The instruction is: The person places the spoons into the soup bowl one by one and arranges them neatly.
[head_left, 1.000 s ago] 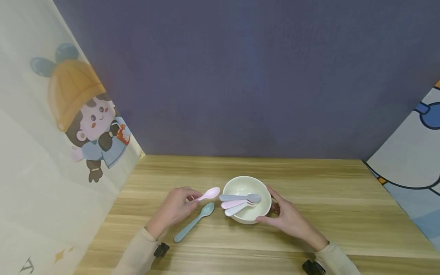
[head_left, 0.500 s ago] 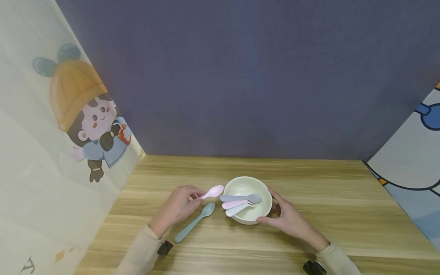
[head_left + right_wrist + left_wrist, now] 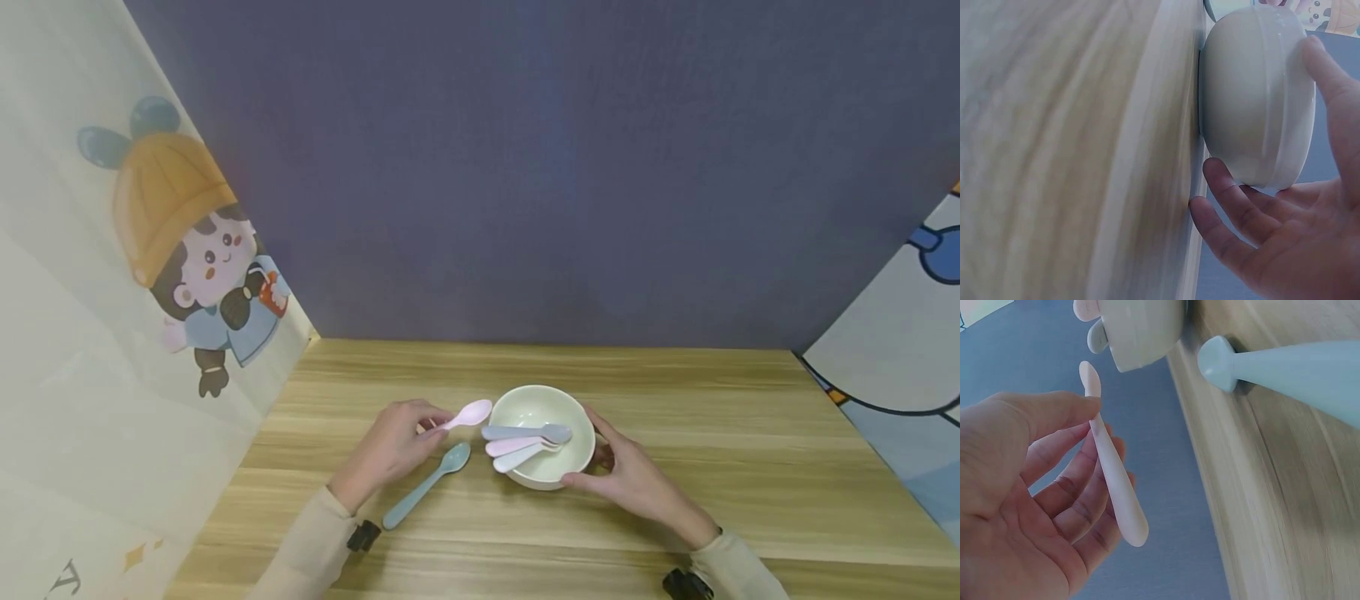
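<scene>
In the head view a cream bowl (image 3: 536, 407) stands on the table, with a grey-blue spoon (image 3: 513, 432), a pink spoon (image 3: 506, 447) and a white spoon (image 3: 513, 457) in it, handles over its left rim. My left hand (image 3: 393, 446) pinches another pink spoon (image 3: 472, 412) by its handle, its bowl end close to the bowl's left rim. In the left wrist view that spoon (image 3: 1113, 475) sits between thumb and fingers. My right hand (image 3: 637, 483) holds the bowl's right side; the right wrist view shows thumb and fingers around the bowl (image 3: 1241, 94).
A teal spoon (image 3: 423, 492) lies on the wooden table (image 3: 675, 392), below and left of the bowl. Behind the table rises a dark blue panel (image 3: 525, 208). A pale wall with a cartoon figure (image 3: 225, 258) stands on the left, another printed panel (image 3: 892, 350) on the right.
My left hand has moved slightly to the right and away from me, bringing the pinched pink spoon closer to the bowl's rim. My right hand and the bowl have hardly moved.
</scene>
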Demonstrator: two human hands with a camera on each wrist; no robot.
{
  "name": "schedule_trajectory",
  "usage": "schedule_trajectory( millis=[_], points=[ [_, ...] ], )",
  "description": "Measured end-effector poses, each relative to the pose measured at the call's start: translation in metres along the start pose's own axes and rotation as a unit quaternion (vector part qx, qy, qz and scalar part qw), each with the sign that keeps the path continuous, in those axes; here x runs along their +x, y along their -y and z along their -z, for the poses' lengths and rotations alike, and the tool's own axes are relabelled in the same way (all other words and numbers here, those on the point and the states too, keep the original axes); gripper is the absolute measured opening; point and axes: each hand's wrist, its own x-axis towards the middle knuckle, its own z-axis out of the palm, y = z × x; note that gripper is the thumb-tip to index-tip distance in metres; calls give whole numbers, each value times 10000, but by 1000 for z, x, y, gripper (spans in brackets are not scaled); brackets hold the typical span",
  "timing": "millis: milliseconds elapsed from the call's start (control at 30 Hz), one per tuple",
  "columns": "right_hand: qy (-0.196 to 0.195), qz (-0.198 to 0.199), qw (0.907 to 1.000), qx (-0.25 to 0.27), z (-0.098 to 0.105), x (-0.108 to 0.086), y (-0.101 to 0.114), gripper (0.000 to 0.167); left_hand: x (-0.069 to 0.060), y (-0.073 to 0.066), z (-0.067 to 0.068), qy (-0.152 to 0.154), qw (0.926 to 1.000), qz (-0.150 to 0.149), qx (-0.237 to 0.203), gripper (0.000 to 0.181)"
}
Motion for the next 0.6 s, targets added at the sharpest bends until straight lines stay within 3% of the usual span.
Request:
schedule_trajectory(
  millis=[600],
  points=[
    [20, 36, 10000, -53, 0, 0, -1, 120, 7, -11, -3, 88, 9999, -2, 60, 18]
  ],
)
